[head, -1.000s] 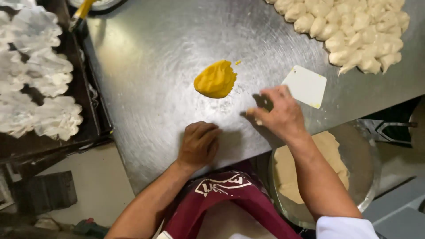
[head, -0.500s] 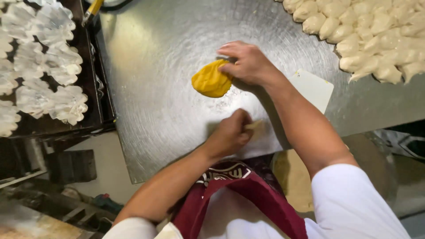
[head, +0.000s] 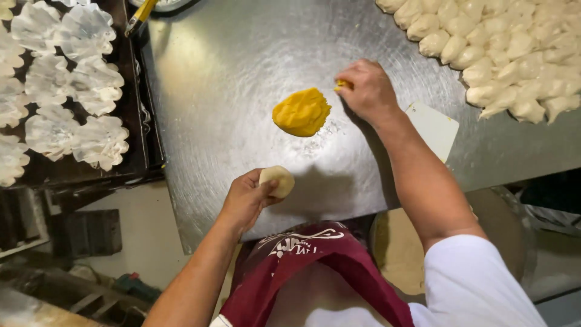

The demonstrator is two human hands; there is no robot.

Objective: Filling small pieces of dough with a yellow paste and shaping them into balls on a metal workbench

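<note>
My left hand [head: 247, 198] holds a small flattened piece of pale dough [head: 277, 180] over the near edge of the steel table [head: 230, 79]. My right hand [head: 365, 89] is further out on the table, its fingers pinched on a small bit of yellow filling [head: 342, 84]. Just left of that hand lies the larger yellow filling lump [head: 301, 112]. A white plastic scraper [head: 433, 128] lies flat to the right of my right forearm.
A heap of pale dough pieces [head: 502, 42] fills the table's far right corner. On the left, a dark tray [head: 136, 121] holds several white paper baking cups [head: 72, 85]. A round bowl of dough [head: 399, 248] sits below the table edge.
My right hand has pulled a small bit off the yellow lump and drawn back to the right. My left hand has lifted the dough piece off the table.
</note>
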